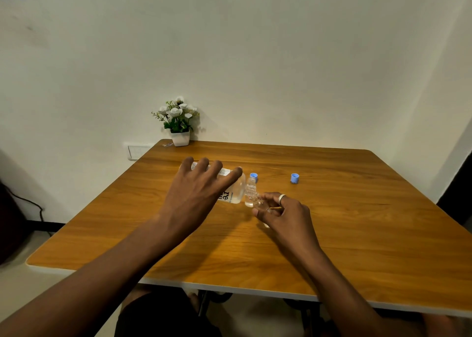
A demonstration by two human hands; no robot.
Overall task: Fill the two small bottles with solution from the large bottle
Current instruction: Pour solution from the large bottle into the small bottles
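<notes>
The large bottle [231, 192] lies tipped almost flat under the left hand [198, 191], whose fingers spread over its upper side and grip it; its printed label shows just below the fingertips and its mouth points toward the right hand. Right at that mouth stands one small bottle [250, 192], clear and uncapped, upright on the desk [357, 234], touching or nearly touching the large bottle's neck. Whether solution is passing into it, or how full it is, cannot be told: the liquid and plastic are both clear. The right hand [279, 212], wearing a ring, is closed lightly around a second small bottle [260, 204], holding it tilted between thumb and fingers just beside the upright one. Its fill level is also unreadable.

Beyond the left hand's fingertips, one blue cap [254, 176] sits behind the upright bottle; another blue cap [294, 178] lies farther out, past the right hand. Both are off, so the opening step looks done and the pouring seems underway, with at least one bottle probably left to fill and both left to cap. A potted plant [178, 122] stands at the far corner, well beyond the left hand.
</notes>
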